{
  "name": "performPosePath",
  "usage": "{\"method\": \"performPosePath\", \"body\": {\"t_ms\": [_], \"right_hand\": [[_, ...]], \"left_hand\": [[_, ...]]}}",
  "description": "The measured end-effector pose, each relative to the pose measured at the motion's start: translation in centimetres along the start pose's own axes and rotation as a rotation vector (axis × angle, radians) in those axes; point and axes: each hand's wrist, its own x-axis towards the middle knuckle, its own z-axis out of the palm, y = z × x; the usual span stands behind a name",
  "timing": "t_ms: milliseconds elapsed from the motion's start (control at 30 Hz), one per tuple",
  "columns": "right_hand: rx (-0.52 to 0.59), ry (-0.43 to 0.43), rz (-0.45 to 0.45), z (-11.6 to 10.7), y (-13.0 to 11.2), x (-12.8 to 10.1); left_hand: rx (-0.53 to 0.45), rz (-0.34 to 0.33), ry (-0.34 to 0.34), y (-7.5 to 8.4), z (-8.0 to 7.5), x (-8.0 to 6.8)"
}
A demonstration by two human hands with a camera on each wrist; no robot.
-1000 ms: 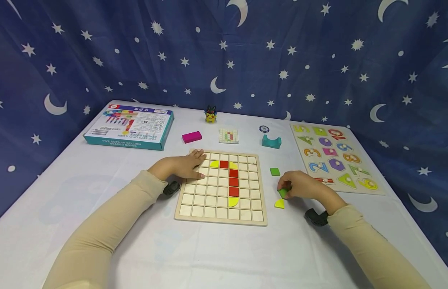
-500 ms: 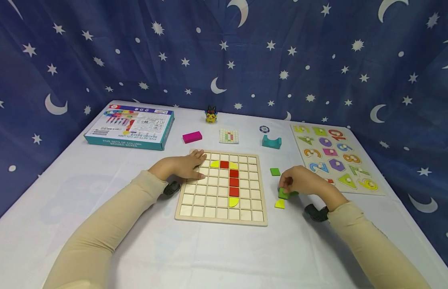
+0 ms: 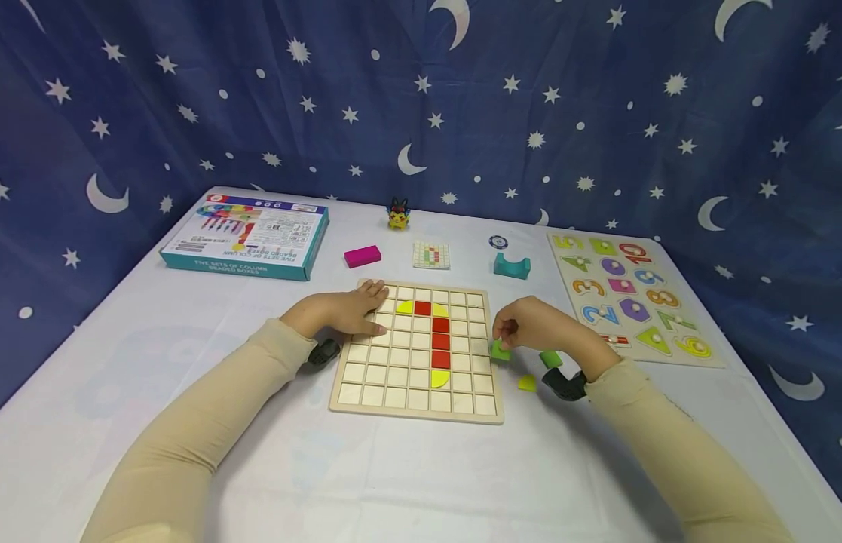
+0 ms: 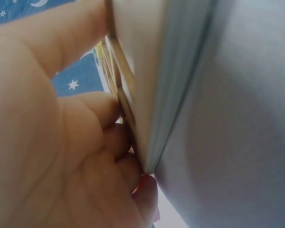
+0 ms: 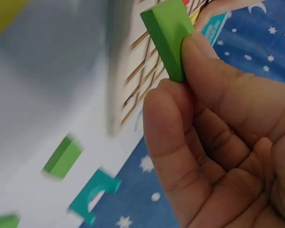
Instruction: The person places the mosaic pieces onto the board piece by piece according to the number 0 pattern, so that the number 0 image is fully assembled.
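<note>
Right grip (image 3: pixel 534 326) pinches a green block (image 3: pixel 500 351) between thumb and fingertips, held at the right edge of the wooden board (image 3: pixel 396 375), whose grid lies directly left of it; whether block and edge touch cannot be told. Red squares (image 3: pixel 441 341) on that board form a column running near to far, a few cells left of the block. Left grip (image 3: pixel 349 313) rests loosely spread on the board's far left part, grasping nothing, while a second green block (image 3: pixel 551 359) lies on the counter (image 3: pixel 421 483), right of the held one.
</note>
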Motion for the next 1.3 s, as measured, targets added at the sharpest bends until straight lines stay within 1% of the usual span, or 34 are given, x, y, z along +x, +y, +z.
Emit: {"method": "performPosePath", "body": {"t_ms": [200, 500, 733, 900, 1033, 1300], "right_hand": [[0.016, -0.017, -0.038, 0.7, -2.2, 1.5], [0.026, -0.048, -0.137, 1.7, -5.1, 3.7], [-0.016, -0.098, -0.171, 3.0, -7.1, 4.9], [-0.011, -0.120, -0.193, 3.8, -7.9, 5.3], [-0.009, -0.145, -0.194, 4.2, -8.1, 5.4], [-0.060, -0.171, -0.195, 4.9, -8.2, 5.8]], "left_hand": [[0.004, 0.009, -0.001, 0.0, 0.0, 0.1], [0.001, 0.023, 0.009, -0.1, 0.0, 0.0], [0.004, -0.007, 0.003, 0.0, 0.0, 0.1], [0.002, -0.014, 0.006, 0.0, 0.1, 0.2], [0.006, -0.010, 0.007, 0.0, 0.1, 0.1], [0.004, -0.001, 0.008, -0.1, 0.0, 0.1]]}}
